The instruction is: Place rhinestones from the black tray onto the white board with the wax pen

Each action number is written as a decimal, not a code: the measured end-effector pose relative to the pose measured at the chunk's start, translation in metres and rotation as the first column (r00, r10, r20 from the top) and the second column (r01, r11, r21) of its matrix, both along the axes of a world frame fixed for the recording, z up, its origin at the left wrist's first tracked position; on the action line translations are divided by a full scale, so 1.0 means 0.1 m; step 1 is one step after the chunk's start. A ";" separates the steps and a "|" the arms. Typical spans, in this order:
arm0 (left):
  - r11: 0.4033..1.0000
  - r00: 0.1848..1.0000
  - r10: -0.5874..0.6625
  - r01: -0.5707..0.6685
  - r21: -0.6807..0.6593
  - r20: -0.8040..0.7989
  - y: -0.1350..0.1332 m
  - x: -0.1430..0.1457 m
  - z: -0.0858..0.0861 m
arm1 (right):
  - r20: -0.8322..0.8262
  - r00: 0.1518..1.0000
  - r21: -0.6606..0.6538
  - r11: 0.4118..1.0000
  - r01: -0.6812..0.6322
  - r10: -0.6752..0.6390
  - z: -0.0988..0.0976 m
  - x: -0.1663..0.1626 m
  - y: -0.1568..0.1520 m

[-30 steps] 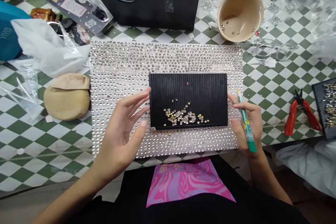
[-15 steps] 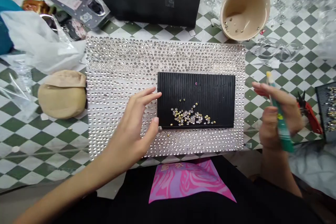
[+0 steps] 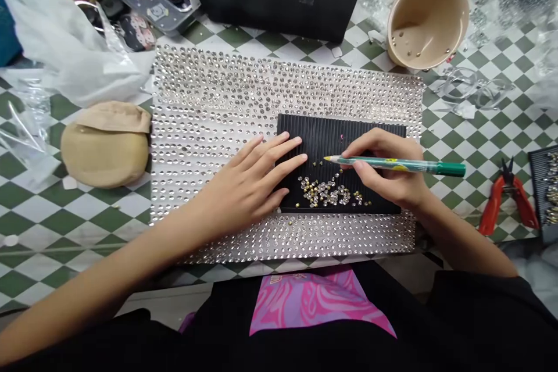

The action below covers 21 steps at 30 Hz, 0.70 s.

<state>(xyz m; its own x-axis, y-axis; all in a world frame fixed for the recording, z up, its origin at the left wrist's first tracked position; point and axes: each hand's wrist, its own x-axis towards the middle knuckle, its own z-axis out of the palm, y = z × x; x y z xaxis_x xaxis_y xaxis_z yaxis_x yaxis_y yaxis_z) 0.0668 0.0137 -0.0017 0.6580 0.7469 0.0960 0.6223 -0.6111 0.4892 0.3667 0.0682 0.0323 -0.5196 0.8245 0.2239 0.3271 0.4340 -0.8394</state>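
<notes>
My right hand (image 3: 390, 171) grips a green pen-like tool (image 3: 405, 165) with a yellow tip. The tip points left, over a ridged black tray (image 3: 370, 133), close to two small loose stones. A cluster of clear and gold rhinestones (image 3: 329, 193) lies along the tray's near side. My left hand (image 3: 257, 180) is spread flat, its fingertips on the tray's left edge and its palm over a white sheet (image 3: 196, 145) covered in rows of rhinestones. The tray rests on this sheet.
A beige cup (image 3: 429, 20) with a few stones inside stands at the back right. Red-handled pliers (image 3: 509, 195) lie to the right, clear-framed glasses (image 3: 473, 90) behind them. A tan pouch (image 3: 106, 145) is at the left, a black box (image 3: 279, 0) at the back.
My right hand has swung left from beside the sheet to over the tray, bringing the pen-like tool level. My left hand has flattened further onto the tray's edge. The view has shifted slightly.
</notes>
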 end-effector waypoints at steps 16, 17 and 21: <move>0.981 0.996 -0.033 0.048 0.188 -0.083 0.01 0.00 -0.03 | 0.070 0.986 0.200 0.966 -0.162 0.151 -0.06 0.02 -0.04; 0.979 0.995 -0.032 0.050 0.195 -0.095 0.01 0.00 -0.02 | 0.074 0.985 0.210 0.963 -0.167 0.155 -0.06 0.02 -0.04; 0.974 0.996 -0.032 0.050 0.219 -0.086 0.01 0.01 -0.03 | 0.102 0.980 0.232 0.954 -0.189 0.169 -0.06 0.02 -0.03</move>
